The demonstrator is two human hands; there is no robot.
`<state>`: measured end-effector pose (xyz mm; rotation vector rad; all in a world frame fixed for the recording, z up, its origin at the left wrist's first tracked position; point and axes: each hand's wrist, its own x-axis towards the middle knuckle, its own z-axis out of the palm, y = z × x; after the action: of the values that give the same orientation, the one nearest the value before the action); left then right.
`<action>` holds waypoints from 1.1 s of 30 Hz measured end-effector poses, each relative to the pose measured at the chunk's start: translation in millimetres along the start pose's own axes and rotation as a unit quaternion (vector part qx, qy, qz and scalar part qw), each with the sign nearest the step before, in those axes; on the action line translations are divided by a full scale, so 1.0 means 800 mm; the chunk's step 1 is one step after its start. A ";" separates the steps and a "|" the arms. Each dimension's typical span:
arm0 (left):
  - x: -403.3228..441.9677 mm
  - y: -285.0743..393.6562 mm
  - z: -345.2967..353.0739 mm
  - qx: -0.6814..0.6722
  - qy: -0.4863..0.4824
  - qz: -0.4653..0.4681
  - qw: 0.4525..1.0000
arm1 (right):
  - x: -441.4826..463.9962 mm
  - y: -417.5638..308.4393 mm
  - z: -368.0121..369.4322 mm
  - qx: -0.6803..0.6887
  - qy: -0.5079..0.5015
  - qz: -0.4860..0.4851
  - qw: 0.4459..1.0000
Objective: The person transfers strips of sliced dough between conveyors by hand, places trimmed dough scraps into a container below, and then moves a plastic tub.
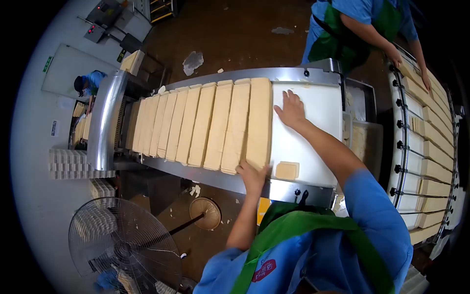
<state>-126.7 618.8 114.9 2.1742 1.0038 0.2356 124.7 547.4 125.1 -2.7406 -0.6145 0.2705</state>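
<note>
Slabs [261, 117] lie crosswise, side by side, along our white belt [313, 147], seemingly so their ends are within reach. Our left hand [252, 177] touches the near end of the rightmost slabs, though we cannot tell whether its fingers grip; our right hand [293, 110], fingers splayed, is over the belt beside them.

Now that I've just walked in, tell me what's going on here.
A person is working at a conveyor lined with pale, flat slabs. The left hand is at the near end of the row, though whether it grips is unclear. The right hand is spread over the bare white belt, just beyond the last slab. A small pale piece lies on that belt. At the right, a co-worker has both hands at slabs on another conveyor.
</note>
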 end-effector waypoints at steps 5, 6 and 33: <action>0.002 0.001 -0.004 0.056 -0.033 0.041 0.997 | 0.075 -0.080 0.004 -0.004 -0.016 -0.016 1.000; 0.003 0.003 -0.007 0.054 -0.035 0.043 0.997 | 0.085 -0.090 0.009 -0.008 -0.016 -0.007 1.000; -0.147 0.240 0.097 -0.073 -0.310 0.446 0.836 | -0.410 0.339 -0.212 0.208 0.475 0.478 0.709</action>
<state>-59.1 408.2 203.4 2.1857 -0.4186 0.0084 -20.9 125.1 226.0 -2.0389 1.0290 -0.6869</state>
